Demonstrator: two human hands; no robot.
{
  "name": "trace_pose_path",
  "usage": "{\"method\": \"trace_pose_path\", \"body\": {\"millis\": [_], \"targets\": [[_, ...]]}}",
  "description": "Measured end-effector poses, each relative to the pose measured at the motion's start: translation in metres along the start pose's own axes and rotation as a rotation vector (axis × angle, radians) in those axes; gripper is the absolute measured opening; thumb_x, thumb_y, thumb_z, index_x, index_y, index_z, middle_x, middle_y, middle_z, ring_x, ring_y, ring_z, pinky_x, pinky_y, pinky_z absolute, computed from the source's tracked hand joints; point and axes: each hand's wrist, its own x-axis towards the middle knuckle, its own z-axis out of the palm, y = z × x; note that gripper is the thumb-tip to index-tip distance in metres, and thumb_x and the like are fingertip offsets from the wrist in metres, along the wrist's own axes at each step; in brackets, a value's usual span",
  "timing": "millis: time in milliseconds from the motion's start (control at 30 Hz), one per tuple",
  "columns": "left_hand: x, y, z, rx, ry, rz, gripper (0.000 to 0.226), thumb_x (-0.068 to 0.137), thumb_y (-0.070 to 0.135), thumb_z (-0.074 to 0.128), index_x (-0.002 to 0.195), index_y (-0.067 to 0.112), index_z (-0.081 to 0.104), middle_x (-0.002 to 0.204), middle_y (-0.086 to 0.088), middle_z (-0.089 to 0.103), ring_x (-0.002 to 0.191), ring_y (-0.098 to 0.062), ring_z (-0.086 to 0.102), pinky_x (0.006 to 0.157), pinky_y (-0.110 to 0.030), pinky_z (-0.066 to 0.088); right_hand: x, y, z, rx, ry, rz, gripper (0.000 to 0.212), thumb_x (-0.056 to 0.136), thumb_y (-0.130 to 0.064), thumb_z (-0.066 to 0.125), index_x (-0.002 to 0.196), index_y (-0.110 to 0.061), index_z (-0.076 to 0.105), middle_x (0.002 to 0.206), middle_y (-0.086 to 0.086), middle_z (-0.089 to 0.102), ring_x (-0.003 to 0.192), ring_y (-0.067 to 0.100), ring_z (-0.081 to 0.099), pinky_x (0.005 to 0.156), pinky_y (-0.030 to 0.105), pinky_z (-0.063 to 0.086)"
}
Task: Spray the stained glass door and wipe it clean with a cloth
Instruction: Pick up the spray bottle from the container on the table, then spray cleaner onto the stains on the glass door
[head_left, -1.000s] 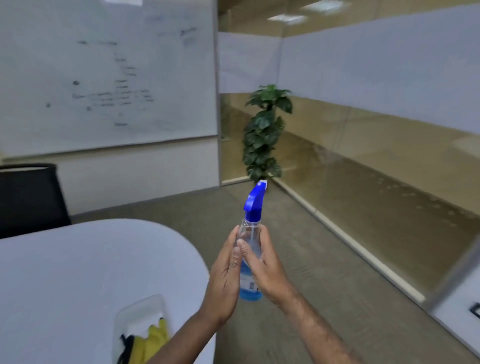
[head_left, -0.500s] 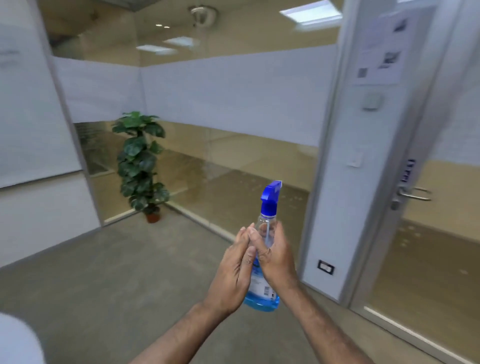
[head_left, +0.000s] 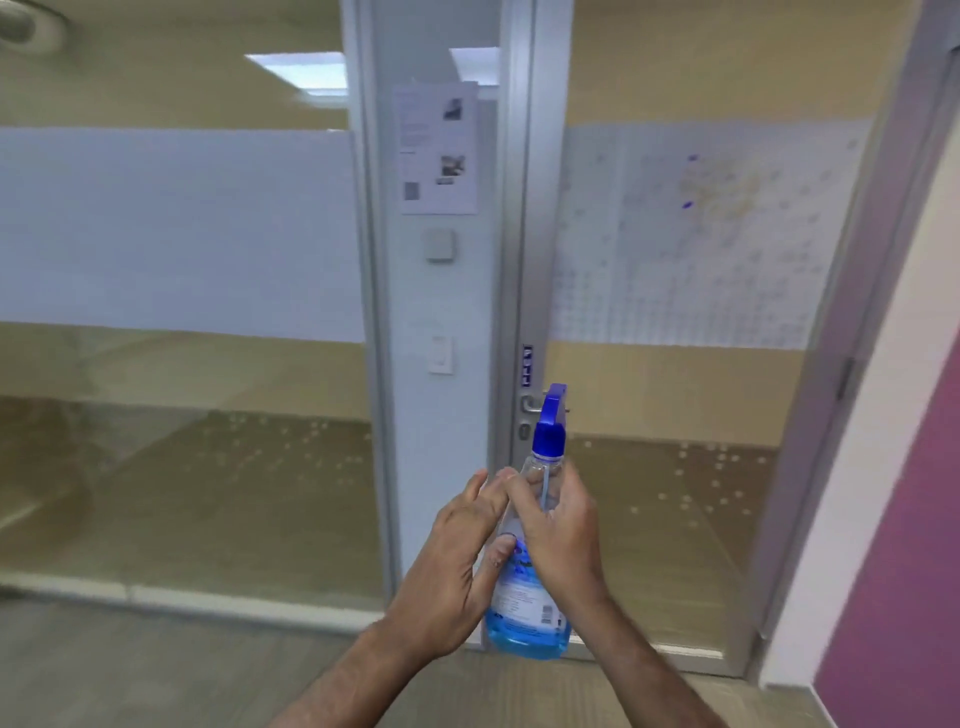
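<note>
I hold a clear spray bottle (head_left: 525, 618) with blue liquid and a blue trigger head upright in front of me. My right hand (head_left: 558, 530) grips its neck and upper body. My left hand (head_left: 454, 561) presses against its left side, thumb on the label. The glass door (head_left: 675, 374) stands ahead on the right, with a frosted dotted band. Yellowish smears and two blue marks, the stains (head_left: 719, 187), sit high on that band. The silver door handle (head_left: 531, 404) shows just behind the bottle's head. No cloth is in view.
A white door post (head_left: 439, 312) carries a paper notice (head_left: 437, 148) and switches. Left of it runs a glass partition (head_left: 182, 364) with a frosted strip. A pink wall (head_left: 904, 545) closes the right side. Grey carpet lies underfoot.
The view has swung right from the table and plant to face the door, and closer. Both hands keep the bottle, held in the same upright pose.
</note>
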Motion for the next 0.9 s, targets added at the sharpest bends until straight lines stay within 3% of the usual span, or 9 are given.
{"method": "trace_pose_path", "body": {"millis": [100,200,333,467,567,700,767,800,900], "targets": [[0.061,-0.012,0.019,0.007,-0.041,0.082,0.061,0.110,0.054,0.024,0.166,0.029,0.022,0.173,0.021,0.023,0.164,-0.008,0.006,0.131,-0.023,0.011,0.049,0.018,-0.023,-0.013,0.045,0.006,0.014,0.090,-0.034,0.074,0.091,-0.031,0.060,0.083,-0.006,0.073,0.075,0.014,0.071,0.074,0.043,0.059],[0.118,-0.022,0.043,0.027,-0.095,0.172,0.061,0.111,0.050,0.026,0.167,0.026,0.020,0.174,0.015,0.021,0.164,-0.010,0.005,0.133,-0.033,0.014,0.092,0.034,-0.049,-0.006,0.107,0.010,0.017,0.088,-0.045,0.073,0.091,-0.034,0.061,0.084,-0.009,0.073,0.075,0.007,0.071,0.070,0.028,0.058],[0.186,-0.029,0.090,0.034,-0.145,0.266,0.060,0.111,0.051,0.024,0.168,0.032,0.012,0.176,0.016,0.013,0.164,-0.010,0.001,0.133,-0.039,0.012,0.147,0.065,-0.090,-0.023,0.212,0.003,0.024,0.085,-0.053,0.073,0.088,-0.032,0.062,0.078,-0.010,0.071,0.067,0.003,0.067,0.060,0.021,0.055],[0.237,-0.033,0.137,0.050,-0.122,0.296,0.057,0.112,0.053,0.023,0.166,0.040,0.014,0.175,0.020,0.012,0.164,-0.007,0.001,0.132,-0.034,0.007,0.191,0.091,-0.135,-0.057,0.270,-0.048,0.023,0.084,-0.048,0.073,0.088,-0.032,0.058,0.076,-0.011,0.067,0.063,0.002,0.063,0.059,0.017,0.053],[0.288,-0.031,0.175,0.066,-0.076,0.271,0.058,0.110,0.056,0.024,0.165,0.041,0.017,0.175,0.022,0.012,0.163,-0.004,0.000,0.132,-0.034,0.006,0.233,0.112,-0.181,-0.037,0.240,-0.044,0.025,0.082,-0.050,0.071,0.093,-0.032,0.058,0.082,-0.005,0.069,0.069,0.012,0.069,0.064,0.024,0.057],[0.352,-0.031,0.219,0.128,0.011,0.212,0.062,0.108,0.061,0.022,0.166,0.039,0.015,0.175,0.017,0.013,0.163,-0.002,-0.002,0.134,-0.041,0.010,0.287,0.133,-0.237,0.014,0.136,-0.051,0.022,0.083,-0.050,0.070,0.104,-0.048,0.063,0.095,-0.020,0.072,0.085,-0.007,0.070,0.068,0.009,0.054],[0.386,-0.030,0.235,0.180,0.068,0.182,0.063,0.108,0.061,0.021,0.166,0.038,0.012,0.176,0.013,0.012,0.163,-0.003,-0.003,0.134,-0.042,0.009,0.315,0.141,-0.260,0.035,0.081,-0.024,0.038,0.082,-0.052,0.071,0.118,-0.047,0.063,0.110,-0.015,0.074,0.099,0.005,0.073,0.080,0.023,0.060],[0.402,-0.030,0.242,0.202,0.098,0.168,0.063,0.108,0.061,0.020,0.166,0.037,0.011,0.176,0.012,0.012,0.163,-0.003,-0.004,0.134,-0.042,0.008,0.329,0.146,-0.270,0.050,0.060,-0.011,0.044,0.081,-0.052,0.071,0.124,-0.045,0.062,0.116,-0.007,0.074,0.104,0.016,0.074,0.087,0.037,0.062],[0.449,-0.030,0.256,0.254,0.169,0.146,0.066,0.106,0.064,0.017,0.165,0.036,0.009,0.175,0.010,0.010,0.162,-0.002,-0.009,0.133,-0.034,-0.001,0.367,0.155,-0.295,0.082,0.060,-0.017,0.034,0.083,-0.045,0.072,0.115,-0.050,0.062,0.101,-0.003,0.072,0.100,0.033,0.071,0.090,0.057,0.059]]}}
